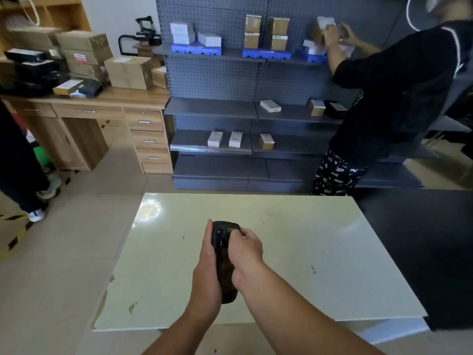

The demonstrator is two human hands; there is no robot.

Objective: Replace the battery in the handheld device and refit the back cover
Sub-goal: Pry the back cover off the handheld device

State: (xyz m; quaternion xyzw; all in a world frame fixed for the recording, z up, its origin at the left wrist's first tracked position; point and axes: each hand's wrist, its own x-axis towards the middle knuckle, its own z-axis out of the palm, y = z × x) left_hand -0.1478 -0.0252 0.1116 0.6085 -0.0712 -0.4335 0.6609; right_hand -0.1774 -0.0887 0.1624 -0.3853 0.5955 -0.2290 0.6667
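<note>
A black handheld device (223, 235) is held lengthwise above the pale table (307, 252), its back side facing up. My left hand (206, 265) grips its left edge, thumb stretched along the side. My right hand (245, 252) lies over the right half, fingers curled on the back near the top end. The middle of the device is hidden under my right hand, so I cannot tell whether the cover or battery is in place.
A grey pegboard shelf unit (230, 108) with small boxes stands beyond the table. A person in black (399, 98) handles boxes at its right. A wooden desk (102, 103) stacked with cartons stands at left, and another person's leg (18, 162) is at the far left.
</note>
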